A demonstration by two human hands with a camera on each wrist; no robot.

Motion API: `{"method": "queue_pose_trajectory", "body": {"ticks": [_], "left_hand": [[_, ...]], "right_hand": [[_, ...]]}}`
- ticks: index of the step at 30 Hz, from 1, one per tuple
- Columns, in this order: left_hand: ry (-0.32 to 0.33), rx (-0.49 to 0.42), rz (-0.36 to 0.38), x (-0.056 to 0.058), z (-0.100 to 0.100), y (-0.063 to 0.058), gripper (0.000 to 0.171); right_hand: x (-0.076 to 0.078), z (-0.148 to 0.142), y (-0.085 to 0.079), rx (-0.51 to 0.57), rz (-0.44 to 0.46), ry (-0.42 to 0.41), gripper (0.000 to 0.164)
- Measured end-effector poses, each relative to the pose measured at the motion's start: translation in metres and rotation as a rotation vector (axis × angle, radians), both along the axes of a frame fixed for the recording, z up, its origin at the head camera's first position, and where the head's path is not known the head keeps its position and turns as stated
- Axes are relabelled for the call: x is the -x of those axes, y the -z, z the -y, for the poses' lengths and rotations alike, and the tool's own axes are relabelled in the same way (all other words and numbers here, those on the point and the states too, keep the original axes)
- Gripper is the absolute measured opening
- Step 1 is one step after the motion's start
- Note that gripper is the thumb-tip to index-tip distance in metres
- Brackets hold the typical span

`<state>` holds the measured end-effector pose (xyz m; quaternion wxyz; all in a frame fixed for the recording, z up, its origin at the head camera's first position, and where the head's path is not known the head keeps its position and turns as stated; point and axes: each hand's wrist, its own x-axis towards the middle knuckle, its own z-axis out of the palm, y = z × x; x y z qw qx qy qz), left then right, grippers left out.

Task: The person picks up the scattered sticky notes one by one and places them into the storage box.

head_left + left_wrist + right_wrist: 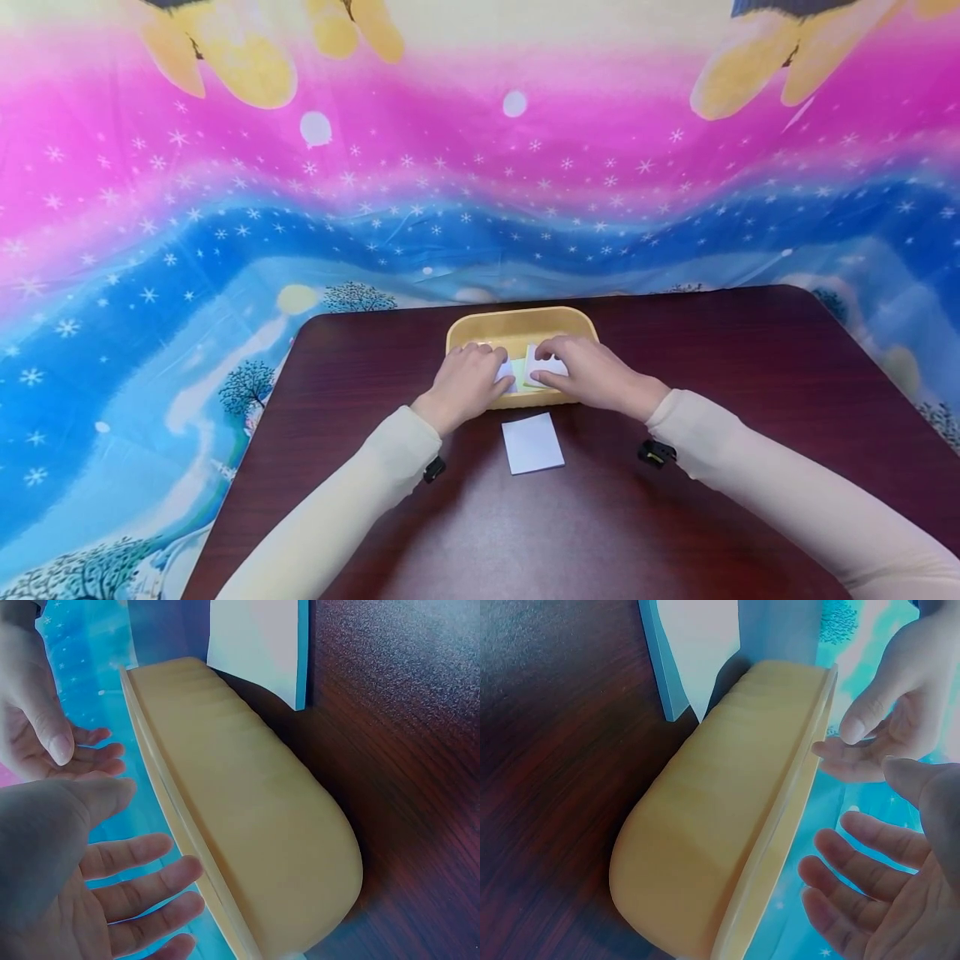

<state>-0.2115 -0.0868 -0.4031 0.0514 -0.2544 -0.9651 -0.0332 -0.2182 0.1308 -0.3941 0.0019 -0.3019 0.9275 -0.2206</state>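
A yellow oblong basket (517, 320) stands on the table, with both hands above it. My left hand (467, 382) is over its left part, fingers loosely bent and apart; the left wrist view shows nothing between them. Over the right part hovers my right hand (600, 372), thumb and fingers spread around a white square paper pad (552, 365) inside; whether they touch it cannot be told. A pale green piece (519, 372) and another whitish piece lie beside that pad, partly hidden by the left hand. In front of the basket lies a white note pad (532, 443) with bluish edges.
The dark reddish-brown table (390, 533) has a glossy top. Behind it hangs a colourful cloth (465, 158) with snowflakes and trees, reaching down past the table's far and left edges. Dark wrist devices (657, 453) sit under both cuffs.
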Motion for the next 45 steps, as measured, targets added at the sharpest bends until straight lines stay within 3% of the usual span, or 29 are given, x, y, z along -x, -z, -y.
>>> {"method": "queue_pose_trajectory", "body": {"ticks": [13,32,45], "left_hand": [[0.014,0.008,-0.013,-0.007,0.002,0.000,0.033],[0.033,0.016,-0.022,-0.019,0.003,-0.001,0.033],[0.076,0.006,-0.087,-0.026,0.001,0.001,0.025]], "right_hand": [[-0.007,0.001,0.002,0.005,-0.035,-0.003,0.033],[-0.017,0.002,0.004,0.019,-0.016,-0.034,0.033],[-0.024,0.001,0.005,0.023,-0.026,-0.060,0.032]]}}
